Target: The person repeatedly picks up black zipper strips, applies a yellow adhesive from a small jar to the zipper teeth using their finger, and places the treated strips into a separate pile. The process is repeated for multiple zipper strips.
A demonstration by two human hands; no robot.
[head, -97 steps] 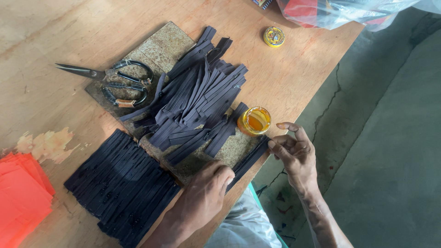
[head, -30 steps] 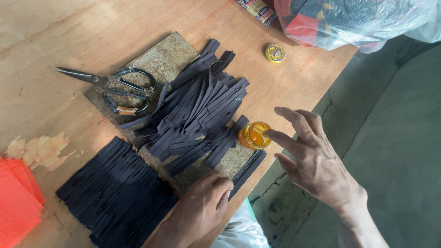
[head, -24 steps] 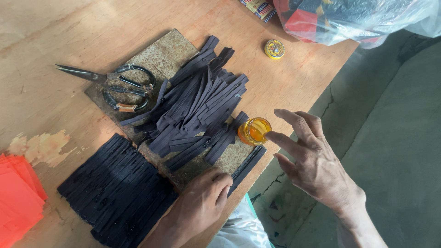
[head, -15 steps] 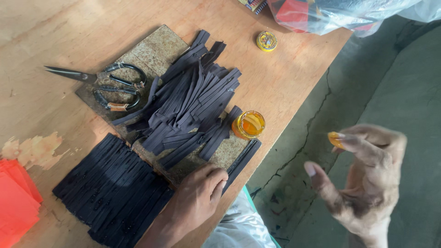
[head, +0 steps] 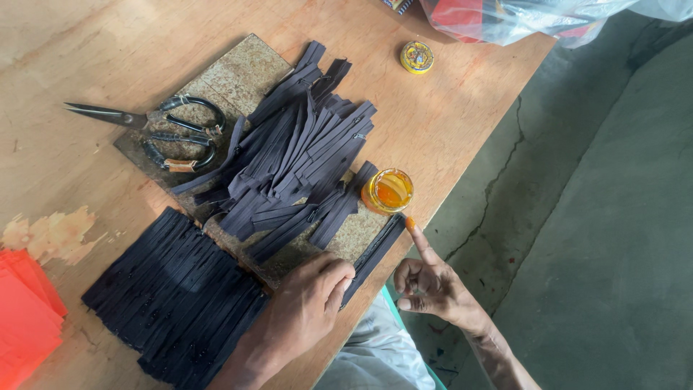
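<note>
My left hand [head: 307, 307] presses its curled fingers down on one black zipper strip [head: 375, 253] that lies along the table's near edge. My right hand [head: 432, 283] holds nothing. Its index finger is stretched out, its tip smeared with orange paste, and it touches the far end of that strip. The other fingers are curled in. A small open tin of orange paste [head: 388, 191] stands just beyond the fingertip. A loose heap of black zipper strips [head: 303, 144] lies on a worn board [head: 238, 65].
A neat stack of black strips [head: 180, 296] lies left of my left hand. Black-handled scissors [head: 162, 130] rest on the board's left part. A round yellow lid [head: 417, 56], a plastic bag [head: 505, 14] and orange-red sheets [head: 25, 310] are on the wooden table [head: 447, 123].
My right hand dipped at the tin, swung out to the right off the table, and came back with orange paste on its fingertip to the strip's end. My left hand stayed on the strip.
</note>
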